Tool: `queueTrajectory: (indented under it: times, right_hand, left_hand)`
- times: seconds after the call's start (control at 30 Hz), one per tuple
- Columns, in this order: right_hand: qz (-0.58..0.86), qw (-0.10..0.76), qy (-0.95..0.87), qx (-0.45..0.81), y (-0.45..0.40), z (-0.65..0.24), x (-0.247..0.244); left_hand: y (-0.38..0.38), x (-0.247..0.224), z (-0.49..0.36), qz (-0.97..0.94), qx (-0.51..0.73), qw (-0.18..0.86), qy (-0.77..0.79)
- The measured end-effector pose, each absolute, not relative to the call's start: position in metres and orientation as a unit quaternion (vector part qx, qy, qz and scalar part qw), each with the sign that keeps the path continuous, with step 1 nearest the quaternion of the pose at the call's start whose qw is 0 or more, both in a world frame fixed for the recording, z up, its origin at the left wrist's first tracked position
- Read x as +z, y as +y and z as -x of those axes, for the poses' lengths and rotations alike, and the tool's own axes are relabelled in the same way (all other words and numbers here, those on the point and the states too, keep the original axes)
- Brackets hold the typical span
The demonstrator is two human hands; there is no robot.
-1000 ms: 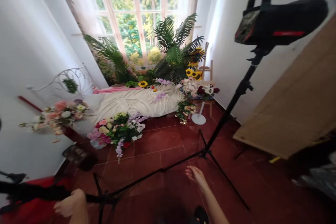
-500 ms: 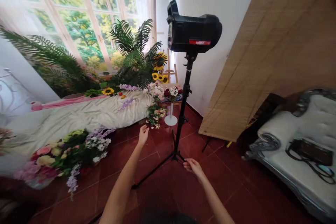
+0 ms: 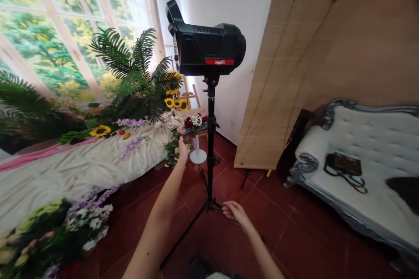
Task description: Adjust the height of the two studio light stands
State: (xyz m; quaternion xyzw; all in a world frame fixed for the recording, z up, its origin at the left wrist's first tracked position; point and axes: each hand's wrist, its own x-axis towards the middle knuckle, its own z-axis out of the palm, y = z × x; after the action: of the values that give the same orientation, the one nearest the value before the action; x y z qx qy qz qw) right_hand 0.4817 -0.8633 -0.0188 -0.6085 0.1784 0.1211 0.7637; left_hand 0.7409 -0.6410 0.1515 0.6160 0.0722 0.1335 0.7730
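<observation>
A black studio light [image 3: 209, 45] with a red label sits on top of a black light stand [image 3: 211, 139], upright on its spread legs. My left hand [image 3: 183, 151] is raised left of the pole, apart from it, its fingers stretched upward and holding nothing I can see. Behind that hand are flowers and a white round-based stand [image 3: 198, 157]. Low to the right of the pole, my right hand [image 3: 234, 212] hovers near the tripod legs with fingers loosely bent and apart, nothing in them.
A draped white cloth [image 3: 131, 161] with flowers lies to the left, and a bouquet [image 3: 81, 222] stands in front of it. A bamboo blind [image 3: 262, 96] hangs behind the light. At right is a tufted sofa [image 3: 314, 174] with a dark bag [image 3: 347, 163] and strap.
My view has turned right, so the light and stand appear further left and more of the sofa shows. My left hand has risen and come closer to the pole.
</observation>
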Motion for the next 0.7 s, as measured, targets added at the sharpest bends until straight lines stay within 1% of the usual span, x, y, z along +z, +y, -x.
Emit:
queueTrajectory:
  times: [0.07,0.2,0.27,0.37,0.47,0.53,0.63,0.7]
  right_hand:
    - [0.608,0.766,0.181,0.101,-0.857,-0.498,-0.018]
    - [0.601,0.772,0.194,0.066,-0.841,-0.53,-0.013]
    - [0.596,0.778,0.194,0.054,-0.832,-0.54,-0.013]
    - [0.584,0.788,0.189,0.055,-0.823,-0.548,-0.016]
    - [0.568,0.795,0.204,0.053,-0.82,-0.556,-0.017]
    - [0.557,0.8,0.22,0.044,-0.822,-0.566,-0.013]
    - [0.539,0.809,0.235,0.026,-0.827,-0.589,0.003]
    - [0.52,0.818,0.246,0.023,-0.832,-0.607,0.017]
  left_hand:
    - [-0.667,0.151,-0.742,-0.609,0.07,0.787,0.067]
    - [-0.718,0.139,-0.733,-0.587,-0.067,0.806,-0.013]
    - [-0.733,0.133,-0.728,-0.57,-0.099,0.814,-0.042]
    - [-0.735,0.129,-0.722,-0.557,-0.126,0.816,-0.092]
    - [-0.725,0.128,-0.717,-0.579,-0.111,0.792,-0.157]
    - [-0.722,0.125,-0.714,-0.618,-0.059,0.763,-0.181]
    - [-0.726,0.114,-0.714,-0.676,0.013,0.72,-0.157]
    - [-0.733,0.107,-0.717,-0.696,0.027,0.707,-0.119]
